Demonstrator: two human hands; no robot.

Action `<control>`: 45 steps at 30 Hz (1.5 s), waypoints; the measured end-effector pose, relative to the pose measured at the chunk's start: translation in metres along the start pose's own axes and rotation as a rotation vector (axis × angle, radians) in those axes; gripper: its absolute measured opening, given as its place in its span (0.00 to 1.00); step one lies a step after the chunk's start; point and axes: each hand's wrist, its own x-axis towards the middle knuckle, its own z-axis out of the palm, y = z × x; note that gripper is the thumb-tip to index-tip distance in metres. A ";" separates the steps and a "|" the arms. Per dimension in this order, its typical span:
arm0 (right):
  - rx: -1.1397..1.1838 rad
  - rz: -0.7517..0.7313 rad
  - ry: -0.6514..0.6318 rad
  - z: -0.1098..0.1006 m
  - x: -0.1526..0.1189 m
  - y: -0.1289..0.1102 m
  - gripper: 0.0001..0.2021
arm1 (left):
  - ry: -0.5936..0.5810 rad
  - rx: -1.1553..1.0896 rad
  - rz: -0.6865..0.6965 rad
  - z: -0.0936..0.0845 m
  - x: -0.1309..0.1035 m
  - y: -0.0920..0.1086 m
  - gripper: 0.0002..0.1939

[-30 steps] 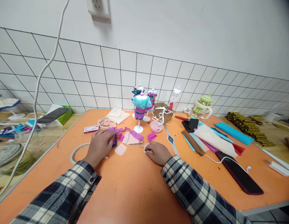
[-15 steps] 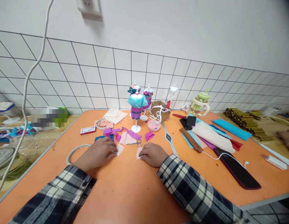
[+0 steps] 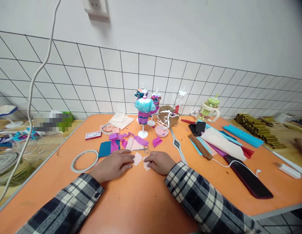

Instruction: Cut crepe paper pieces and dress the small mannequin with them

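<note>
Fingers down on an orange desk (image 3: 131, 204), we bring our attention to two thin, ragged-edged, pale pink scraps, one under each hand. Our left hand (image 3: 114, 164) touches the first pale pink scrap (image 3: 137, 159) with its fingertips; our right hand (image 3: 162, 162) covers the edge of the second pale pink scrap (image 3: 146, 164) with curled fingers. We cannot tell whether either grip pinches its scrap or merely presses it flat. The scraps lie just beside each other between our hands, nearer us than the small silver scissors (image 3: 146, 149).

We judge the step in hand to be the placing or lining up of these pieces; the next move seems to call for light fingertips and one scrap kept steady while the other is adjusted, since such thin material may tear or crease.

By our count, the desk carries four small white dress forms: one in turquoise and purple (image 3: 143, 112) at the front, three behind. We count one pair of scissors, two pale tape-like rings, the larger (image 3: 72, 163) near our left wrist, one flat teal piece (image 3: 105, 149), one round pink dish (image 3: 162, 135) and one green-lidded clear jug (image 3: 208, 112).
</note>
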 end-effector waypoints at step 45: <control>-0.101 0.332 0.411 -0.013 0.013 0.037 0.17 | 0.060 0.066 0.158 0.004 0.011 0.036 0.14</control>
